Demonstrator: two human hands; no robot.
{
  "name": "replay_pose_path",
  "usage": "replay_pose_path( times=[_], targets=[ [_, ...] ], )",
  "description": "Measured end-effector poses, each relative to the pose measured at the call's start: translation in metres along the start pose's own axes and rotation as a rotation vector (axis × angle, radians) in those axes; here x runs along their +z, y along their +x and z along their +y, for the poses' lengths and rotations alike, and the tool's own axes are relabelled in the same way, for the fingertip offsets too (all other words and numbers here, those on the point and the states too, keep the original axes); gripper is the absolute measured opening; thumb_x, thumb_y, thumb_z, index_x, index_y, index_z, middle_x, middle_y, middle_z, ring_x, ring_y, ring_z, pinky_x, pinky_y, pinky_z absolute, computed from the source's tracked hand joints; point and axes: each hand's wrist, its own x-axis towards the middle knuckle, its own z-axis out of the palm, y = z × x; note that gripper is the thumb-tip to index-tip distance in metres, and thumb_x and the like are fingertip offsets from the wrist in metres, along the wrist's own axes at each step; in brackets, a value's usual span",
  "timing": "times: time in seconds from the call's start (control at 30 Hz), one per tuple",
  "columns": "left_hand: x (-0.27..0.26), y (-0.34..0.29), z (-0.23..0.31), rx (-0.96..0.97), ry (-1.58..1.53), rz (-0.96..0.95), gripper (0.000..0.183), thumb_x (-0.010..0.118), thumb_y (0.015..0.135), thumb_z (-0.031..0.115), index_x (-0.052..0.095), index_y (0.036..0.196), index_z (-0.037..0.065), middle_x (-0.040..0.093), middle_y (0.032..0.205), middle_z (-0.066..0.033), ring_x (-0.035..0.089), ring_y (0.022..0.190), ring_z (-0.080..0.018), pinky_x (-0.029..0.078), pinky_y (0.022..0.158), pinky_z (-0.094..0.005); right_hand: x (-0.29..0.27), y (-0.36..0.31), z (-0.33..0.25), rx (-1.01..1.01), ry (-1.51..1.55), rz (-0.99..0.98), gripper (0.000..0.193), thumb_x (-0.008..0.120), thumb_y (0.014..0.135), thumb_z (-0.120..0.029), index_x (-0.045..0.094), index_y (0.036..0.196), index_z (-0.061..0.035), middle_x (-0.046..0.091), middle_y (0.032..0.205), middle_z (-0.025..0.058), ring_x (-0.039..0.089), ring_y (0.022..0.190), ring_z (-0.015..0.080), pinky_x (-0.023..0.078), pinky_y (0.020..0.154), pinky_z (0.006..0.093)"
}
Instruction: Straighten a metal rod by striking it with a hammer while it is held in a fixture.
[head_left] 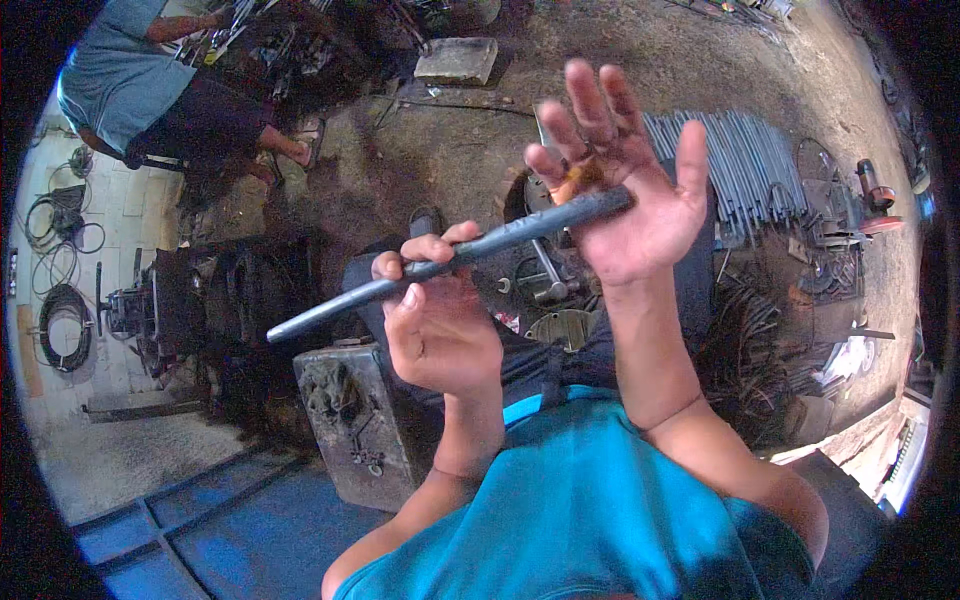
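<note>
A dark grey metal rod [540,225], narrowing toward its far-left end, slants across the middle of the view. My left hand [440,320] grips it near the middle, with the thumb on the near side and the fingers wrapped around. The rod's thicker right end lies against the palm of my right hand [640,205]. That palm faces up, its fingers stretched out and spread, slightly blurred. An orange-brown patch shows at the base of the fingers.
Many metal rods [735,190] lie side by side at the right. A hammer [550,285] lies beyond my lap. At my left stands a metal block [350,440]. Another person [130,80] sits at the far left. A cable coil [62,325] lies near the left rim.
</note>
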Motion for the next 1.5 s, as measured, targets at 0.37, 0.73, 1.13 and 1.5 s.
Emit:
replay_pose_path(
  times=[0.37,0.73,1.13,1.5],
  targets=[
    [0.02,0.048,0.022,-0.148,-0.33,-0.121,0.066,0.049,0.086,0.032,0.033,0.141,-0.001,0.029,0.148,-0.0233,0.028,0.136,-0.0457,0.021,0.112,-0.0613,-0.023,0.004,-0.035,-0.05,0.049,0.022,0.025,0.056,0.09,-0.03,0.05,0.089,-0.0057,0.037,0.055,-0.0036,0.03,0.044,0.0091,0.026,0.054,0.0275],
    [0.017,0.065,0.048,-0.013,-0.537,0.044,0.084,0.034,0.091,0.063,0.031,0.142,-0.003,0.031,0.15,-0.0191,0.022,0.14,-0.0411,0.016,0.113,-0.0621,-0.04,0.004,-0.07,-0.11,0.055,0.021,0.018,0.058,0.087,-0.017,0.047,0.093,-0.0044,0.035,0.057,-0.0036,0.029,0.044,0.0085,0.026,0.052,0.0261],
    [0.042,0.043,0.047,-0.132,-0.386,-0.171,0.074,0.021,0.098,0.054,0.024,0.147,-0.001,0.027,0.151,-0.0219,0.03,0.139,-0.0387,0.024,0.114,-0.0481,-0.058,0.003,-0.095,-0.164,0.075,0.082,0.024,0.058,0.085,-0.022,0.046,0.093,-0.0024,0.031,0.061,-0.0018,0.03,0.05,0.0108,0.03,0.052,0.0266],
    [0.045,0.036,0.043,-0.146,-0.392,-0.184,0.068,0.026,0.098,0.048,0.025,0.147,0.0,0.029,0.15,-0.0216,0.032,0.138,-0.0363,0.026,0.113,-0.044,-0.071,-0.003,-0.119,-0.123,0.073,0.467,0.029,0.045,0.092,-0.028,0.049,0.096,-0.0003,0.032,0.064,0.0001,0.031,0.056,0.0133,0.029,0.058,0.0306]
  ],
)
